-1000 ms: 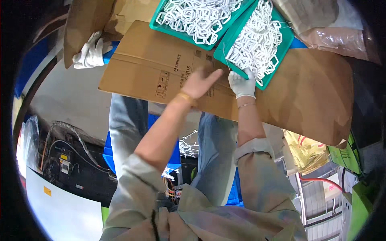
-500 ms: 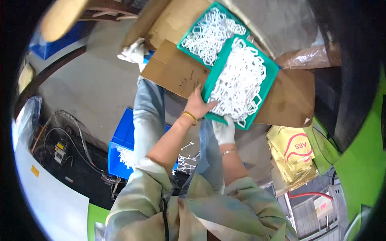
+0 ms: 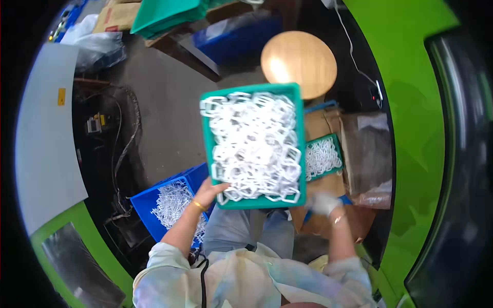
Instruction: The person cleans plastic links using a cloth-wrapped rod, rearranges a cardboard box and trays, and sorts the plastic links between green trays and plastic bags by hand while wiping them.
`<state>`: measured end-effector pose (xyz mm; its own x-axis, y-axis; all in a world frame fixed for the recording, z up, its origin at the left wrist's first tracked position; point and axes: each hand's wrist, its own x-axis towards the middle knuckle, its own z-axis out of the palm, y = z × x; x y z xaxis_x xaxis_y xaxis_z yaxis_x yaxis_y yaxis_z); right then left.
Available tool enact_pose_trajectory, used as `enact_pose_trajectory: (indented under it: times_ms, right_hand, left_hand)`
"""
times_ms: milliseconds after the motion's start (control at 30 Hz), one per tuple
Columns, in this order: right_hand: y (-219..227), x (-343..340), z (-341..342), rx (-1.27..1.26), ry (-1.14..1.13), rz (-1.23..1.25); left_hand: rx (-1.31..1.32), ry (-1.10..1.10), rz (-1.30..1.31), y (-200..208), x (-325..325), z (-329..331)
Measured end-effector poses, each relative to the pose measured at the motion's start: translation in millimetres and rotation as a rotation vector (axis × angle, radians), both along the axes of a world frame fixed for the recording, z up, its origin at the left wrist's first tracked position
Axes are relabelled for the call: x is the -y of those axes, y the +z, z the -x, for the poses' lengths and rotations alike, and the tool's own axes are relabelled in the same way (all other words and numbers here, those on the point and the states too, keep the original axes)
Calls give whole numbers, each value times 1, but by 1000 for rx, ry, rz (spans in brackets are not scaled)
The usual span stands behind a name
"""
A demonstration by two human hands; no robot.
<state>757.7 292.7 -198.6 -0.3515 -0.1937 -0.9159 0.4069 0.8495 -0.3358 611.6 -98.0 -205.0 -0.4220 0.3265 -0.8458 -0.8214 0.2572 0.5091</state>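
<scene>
Centrally, a green tray (image 3: 246, 205) of white links (image 3: 257, 146) is raised above the lap. The left hand (image 3: 207, 194) grips its near left corner, thumb over the rim, other fingers hidden; the gloved right hand (image 3: 323, 204), beside the near right corner, is blurred, its finger opening and contact indeterminable.

Brown cardboard (image 3: 328, 187): green tray (image 3: 339, 151) of white links (image 3: 322, 157) lying on top.

A round wooden stool top (image 3: 302, 61) sits near a white cable (image 3: 351, 43).
</scene>
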Motion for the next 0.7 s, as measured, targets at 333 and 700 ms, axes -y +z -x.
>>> enact_pose_trajectory:
  times_ms: [333, 700]
  right_hand:
    - [42, 72, 598, -608, -912, 466]
    - [-62, 16, 486, -329, -1248, 924]
  left_hand:
    - [-105, 767, 23, 45, 111, 126]
    - [-353, 961, 94, 18, 171, 194]
